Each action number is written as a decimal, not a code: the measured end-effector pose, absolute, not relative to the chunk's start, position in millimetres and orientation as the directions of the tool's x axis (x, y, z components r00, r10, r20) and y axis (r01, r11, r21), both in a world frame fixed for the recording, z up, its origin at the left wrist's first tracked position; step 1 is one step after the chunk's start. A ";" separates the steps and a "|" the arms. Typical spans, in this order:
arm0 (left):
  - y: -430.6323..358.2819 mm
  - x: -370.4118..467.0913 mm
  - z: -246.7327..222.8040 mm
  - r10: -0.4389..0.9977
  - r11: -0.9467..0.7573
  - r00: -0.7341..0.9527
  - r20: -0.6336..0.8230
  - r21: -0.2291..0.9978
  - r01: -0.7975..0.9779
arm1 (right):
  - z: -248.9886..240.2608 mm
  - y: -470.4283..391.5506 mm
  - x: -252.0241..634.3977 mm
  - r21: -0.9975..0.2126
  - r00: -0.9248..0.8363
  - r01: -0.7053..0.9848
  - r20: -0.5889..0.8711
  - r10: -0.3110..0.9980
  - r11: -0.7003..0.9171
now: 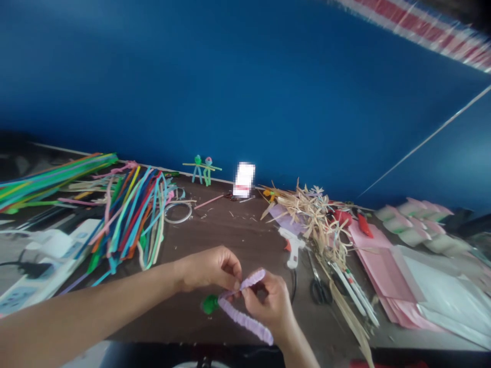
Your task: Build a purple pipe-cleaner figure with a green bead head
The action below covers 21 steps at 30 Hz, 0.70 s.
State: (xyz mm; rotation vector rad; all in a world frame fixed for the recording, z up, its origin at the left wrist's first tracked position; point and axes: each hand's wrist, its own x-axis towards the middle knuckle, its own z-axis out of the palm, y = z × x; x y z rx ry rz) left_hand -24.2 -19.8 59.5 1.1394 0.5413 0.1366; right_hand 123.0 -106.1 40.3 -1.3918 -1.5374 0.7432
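Observation:
Near the table's front edge, my left hand [215,268] pinches a lilac fuzzy pipe cleaner [247,323], its fingers closed. My right hand [270,296] grips the same pipe cleaner close beside the left fingertips, thumb and finger pressed together. One lilac length, coiled thick, slants down to the right under the right hand; a shorter end sticks up between the hands. At the bend on the left sits a small green fuzzy ball [209,304]; whether it is fastened to the lilac piece, I cannot tell. The fingertips partly hide the middle of the piece.
Left lie many coloured pipe cleaners [130,214] and a white power strip [42,281]. Two small pipe-cleaner figures [202,171] stand by the blue wall. Rightward are a glue gun [293,248], black-handled scissors [320,289], dry straw [318,209] and pink sheets [372,255].

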 end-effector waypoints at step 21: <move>-39.5 -24.0 80.6 0.611 -0.029 0.739 -0.283 0.925 0.379 | 56.8 -120.2 114.8 -0.956 0.129 0.290 -0.014 0.992 -0.052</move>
